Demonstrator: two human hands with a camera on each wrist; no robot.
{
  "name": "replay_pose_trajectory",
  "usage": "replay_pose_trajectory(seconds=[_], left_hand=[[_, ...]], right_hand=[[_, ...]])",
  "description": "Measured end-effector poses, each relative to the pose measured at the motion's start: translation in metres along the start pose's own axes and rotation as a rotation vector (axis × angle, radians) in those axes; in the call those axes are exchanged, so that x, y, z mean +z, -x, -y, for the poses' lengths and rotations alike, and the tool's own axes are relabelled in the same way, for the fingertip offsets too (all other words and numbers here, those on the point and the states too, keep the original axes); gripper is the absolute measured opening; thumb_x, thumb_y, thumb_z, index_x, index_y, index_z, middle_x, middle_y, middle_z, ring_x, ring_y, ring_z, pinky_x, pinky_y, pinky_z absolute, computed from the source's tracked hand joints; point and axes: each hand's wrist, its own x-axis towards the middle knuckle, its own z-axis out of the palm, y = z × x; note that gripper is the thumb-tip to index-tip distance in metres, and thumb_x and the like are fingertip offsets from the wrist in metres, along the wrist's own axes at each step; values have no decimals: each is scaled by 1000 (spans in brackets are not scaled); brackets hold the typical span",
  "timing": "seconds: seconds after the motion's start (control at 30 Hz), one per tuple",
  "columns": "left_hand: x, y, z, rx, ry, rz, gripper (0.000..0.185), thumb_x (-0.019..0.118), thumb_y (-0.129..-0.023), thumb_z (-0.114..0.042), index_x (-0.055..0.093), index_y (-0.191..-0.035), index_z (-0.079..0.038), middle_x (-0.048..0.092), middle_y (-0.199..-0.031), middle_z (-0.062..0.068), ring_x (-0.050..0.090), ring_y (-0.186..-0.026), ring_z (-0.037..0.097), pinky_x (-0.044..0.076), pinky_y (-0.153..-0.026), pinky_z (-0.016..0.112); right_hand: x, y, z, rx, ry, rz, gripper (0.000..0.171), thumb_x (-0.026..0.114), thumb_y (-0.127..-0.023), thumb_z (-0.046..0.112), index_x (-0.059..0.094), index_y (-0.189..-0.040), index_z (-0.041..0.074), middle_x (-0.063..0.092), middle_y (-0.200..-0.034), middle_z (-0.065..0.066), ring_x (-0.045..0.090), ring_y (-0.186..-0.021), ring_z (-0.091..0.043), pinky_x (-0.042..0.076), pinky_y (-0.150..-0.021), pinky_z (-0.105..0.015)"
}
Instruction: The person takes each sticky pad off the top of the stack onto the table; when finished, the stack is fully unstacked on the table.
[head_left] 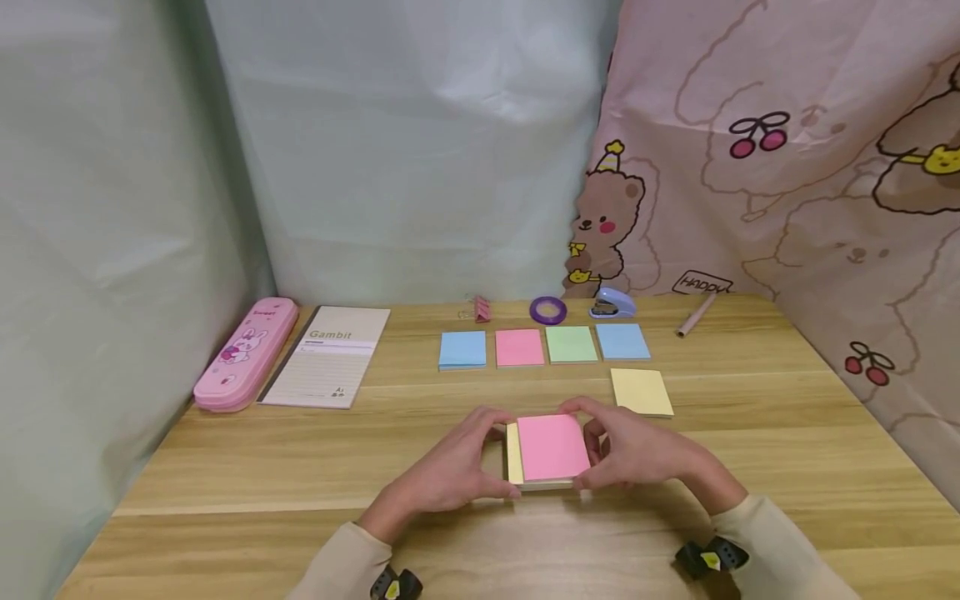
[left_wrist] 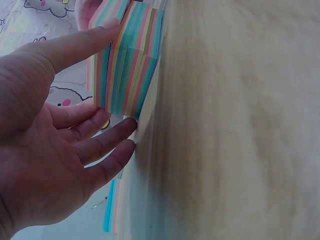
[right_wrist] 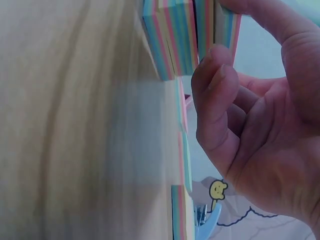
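Two-handed grip, narrowed around its load: left hand [head_left: 457, 468] and right hand [head_left: 637, 447] pinch opposite sides of a stack of sticky-note pads [left_wrist: 127, 65] at the near part of the desk [head_left: 300, 475], midway between the forearms. On top, a pink pad [head_left: 553, 447] sits off to the right, baring a yellow layer [head_left: 513, 454] along the left edge. Even pressure from both sides, kept low and level, should square the edges without tipping the top. Tightest for moving is the right, where a single pad [head_left: 642, 392] lies just beyond the hand; leftward, room runs toward a notebook [head_left: 330, 358].
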Motion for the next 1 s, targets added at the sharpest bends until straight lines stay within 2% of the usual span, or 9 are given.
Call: replay_pose_trajectory(seconds=[0.17, 0.33, 0.47, 0.7, 1.0], left_hand=[[0, 1, -1, -18, -7, 1, 82, 94, -81, -26, 49, -149, -10, 53, -143, 4, 57, -136, 26, 46, -118, 52], [1, 0, 0, -15, -30, 3, 86, 93, -81, -28, 47, -151, -8, 52, -147, 7, 57, -136, 27, 45, -119, 53], [1, 0, 1, -9, -41, -1, 87, 93, -82, -30, 47, -152, -7, 52, -147, 7, 57, -135, 27, 46, -118, 53], [1, 1, 1, 4, -38, -8, 85, 93, -81, -30, 48, -149, -5, 52, -146, 9, 57, -134, 28, 46, -117, 55], [0, 2, 0, 12, -40, -10, 85, 93, -81, -30, 49, -148, -5, 53, -146, 10, 58, -134, 29, 46, -117, 55]], right_hand=[[-11, 3, -3, -8, -35, -7, 83, 88, -81, 17, 44, -150, 11, 59, -83, -3, 61, -63, -13, 52, -47, -26], [-25, 6, -7, -29, -64, -49, 81, 85, -83, 11, 42, -152, 8, 55, -81, -4, 56, -60, -11, 48, -45, -24], [-38, 5, -9, -30, -23, -101, 86, 86, -83, 11, 39, -155, 6, 53, -79, -3, 52, -59, -10, 43, -42, -21], [-59, 0, -12, 23, -2, -113, 89, 85, -87, 15, 34, -159, 7, 52, -70, -2, 42, -47, -8, 39, -42, -22], [-76, -9, -24, 94, -10, -140, 93, 84, -89, 16, 28, -163, 6, 54, -68, -2, 40, -45, -9, 37, -44, -22]])
